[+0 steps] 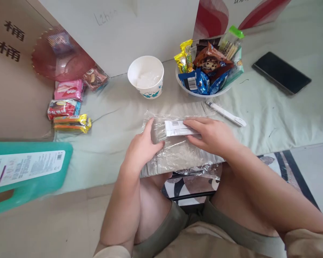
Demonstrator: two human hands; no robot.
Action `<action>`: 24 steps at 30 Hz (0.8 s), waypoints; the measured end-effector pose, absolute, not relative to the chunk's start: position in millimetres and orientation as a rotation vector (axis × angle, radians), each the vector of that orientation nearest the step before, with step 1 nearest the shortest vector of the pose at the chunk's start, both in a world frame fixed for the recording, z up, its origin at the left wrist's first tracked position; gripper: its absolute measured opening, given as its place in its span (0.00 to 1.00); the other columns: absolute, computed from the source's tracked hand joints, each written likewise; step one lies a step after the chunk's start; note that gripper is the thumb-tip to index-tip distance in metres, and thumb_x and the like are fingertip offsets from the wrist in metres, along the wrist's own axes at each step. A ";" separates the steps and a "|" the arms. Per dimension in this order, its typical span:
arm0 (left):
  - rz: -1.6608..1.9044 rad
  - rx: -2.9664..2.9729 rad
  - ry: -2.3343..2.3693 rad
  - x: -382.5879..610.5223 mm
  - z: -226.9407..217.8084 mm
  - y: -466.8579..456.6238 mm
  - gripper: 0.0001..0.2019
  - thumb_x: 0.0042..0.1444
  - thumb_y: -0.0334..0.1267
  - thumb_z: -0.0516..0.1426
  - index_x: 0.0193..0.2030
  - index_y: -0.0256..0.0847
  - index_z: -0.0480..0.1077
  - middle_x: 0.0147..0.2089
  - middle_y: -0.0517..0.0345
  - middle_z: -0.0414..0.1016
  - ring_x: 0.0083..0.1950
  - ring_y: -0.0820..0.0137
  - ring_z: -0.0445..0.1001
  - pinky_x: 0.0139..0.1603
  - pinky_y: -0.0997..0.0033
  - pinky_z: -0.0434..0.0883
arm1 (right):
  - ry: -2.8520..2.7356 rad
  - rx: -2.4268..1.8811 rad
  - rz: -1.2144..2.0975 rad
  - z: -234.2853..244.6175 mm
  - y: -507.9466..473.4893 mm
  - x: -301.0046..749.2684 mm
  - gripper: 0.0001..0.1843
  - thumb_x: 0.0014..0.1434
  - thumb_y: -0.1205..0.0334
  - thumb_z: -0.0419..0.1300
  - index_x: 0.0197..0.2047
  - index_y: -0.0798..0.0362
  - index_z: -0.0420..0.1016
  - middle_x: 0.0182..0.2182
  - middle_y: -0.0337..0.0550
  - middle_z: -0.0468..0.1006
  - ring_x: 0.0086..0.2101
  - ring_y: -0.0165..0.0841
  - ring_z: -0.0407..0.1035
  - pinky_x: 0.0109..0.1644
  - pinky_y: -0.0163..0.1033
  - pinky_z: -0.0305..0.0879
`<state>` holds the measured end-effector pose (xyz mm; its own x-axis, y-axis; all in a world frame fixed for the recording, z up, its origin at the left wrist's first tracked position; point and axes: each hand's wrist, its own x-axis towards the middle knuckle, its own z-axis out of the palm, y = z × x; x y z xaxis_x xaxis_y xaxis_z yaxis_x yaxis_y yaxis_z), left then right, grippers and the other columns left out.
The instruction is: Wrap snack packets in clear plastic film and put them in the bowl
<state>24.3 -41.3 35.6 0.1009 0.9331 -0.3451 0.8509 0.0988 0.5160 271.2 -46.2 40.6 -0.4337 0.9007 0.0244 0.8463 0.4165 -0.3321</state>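
Observation:
A sheet of clear plastic film (177,152) lies crinkled on the cloth in front of me, its near edge hanging over toward my lap. On it rests a small white packet (174,129) with a barcode. My right hand (211,134) grips the packet's right end between fingers and thumb. My left hand (142,147) is on the film's left side, thumb and index finger spread apart, with no object in it; its other fingers are partly hidden. Just beyond my right hand lies a white utility knife (226,113).
Behind the film stand a white paper cup (146,77) and a bowl (183,87) of wrapped snacks. A black phone (281,72) lies at right. Several snack packs (68,90) and a red scalloped plate (44,59) are at left, near a green plastic piece (66,163). Boxes (150,25) stand behind.

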 end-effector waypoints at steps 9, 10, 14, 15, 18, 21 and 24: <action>0.211 1.790 1.722 21.1 32.0 -41.3 0.41 0.53 0.42 0.64 0.75 0.44 0.59 0.20 0.67 0.69 0.22 0.65 0.71 0.26 0.68 0.59 | -2.543 -1.870 0.115 50.7 -39.2 253.1 0.20 0.67 0.63 0.49 0.54 0.52 0.79 0.46 0.49 0.83 0.37 0.41 0.76 0.28 0.42 0.50; 0.213 1.792 1.720 20.8 31.5 -41.7 0.41 0.53 0.41 0.64 0.74 0.44 0.59 0.21 0.66 0.70 0.22 0.65 0.72 0.26 0.68 0.59 | -2.600 -1.880 0.118 52.6 -40.2 253.3 0.20 0.66 0.65 0.50 0.55 0.52 0.79 0.46 0.49 0.83 0.38 0.41 0.76 0.28 0.42 0.48; 0.188 1.787 1.710 19.7 32.9 -42.9 0.41 0.54 0.41 0.63 0.75 0.43 0.58 0.22 0.65 0.71 0.23 0.64 0.73 0.27 0.68 0.60 | -2.595 -1.670 0.225 74.0 -47.4 275.4 0.21 0.62 0.65 0.52 0.54 0.48 0.78 0.47 0.46 0.83 0.39 0.40 0.76 0.29 0.41 0.54; 0.174 1.786 1.706 19.7 34.3 -42.9 0.41 0.55 0.41 0.63 0.75 0.43 0.58 0.22 0.64 0.72 0.24 0.64 0.73 0.27 0.68 0.60 | -2.512 -1.567 0.258 83.8 -47.0 284.5 0.19 0.61 0.63 0.54 0.52 0.48 0.78 0.47 0.46 0.83 0.39 0.39 0.76 0.31 0.41 0.58; 0.126 1.779 1.691 20.4 39.5 -42.1 0.41 0.56 0.41 0.62 0.76 0.43 0.56 0.24 0.63 0.74 0.26 0.62 0.75 0.28 0.68 0.61 | -2.252 -1.469 0.154 117.3 -28.3 308.7 0.07 0.59 0.59 0.58 0.38 0.50 0.76 0.36 0.48 0.80 0.36 0.39 0.74 0.38 0.44 0.66; 0.076 1.757 1.693 21.3 42.6 -40.2 0.41 0.56 0.42 0.61 0.77 0.42 0.55 0.26 0.61 0.76 0.28 0.60 0.76 0.29 0.67 0.63 | -2.134 -1.835 -0.079 141.0 15.8 319.2 0.07 0.55 0.60 0.63 0.37 0.51 0.76 0.34 0.49 0.78 0.36 0.40 0.72 0.39 0.47 0.63; 0.050 1.749 1.705 21.2 40.7 -39.0 0.41 0.56 0.42 0.61 0.77 0.42 0.55 0.25 0.61 0.75 0.27 0.61 0.76 0.28 0.68 0.61 | -2.260 -2.126 -0.025 144.1 62.1 319.5 0.27 0.57 0.47 0.65 0.53 0.58 0.78 0.45 0.55 0.82 0.43 0.43 0.75 0.39 0.48 0.60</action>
<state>21.2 -39.0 40.7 0.1393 0.8954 -0.4230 0.8689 0.0944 0.4860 319.5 62.1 144.1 -0.0610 0.9974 0.0395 0.9980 0.0616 -0.0146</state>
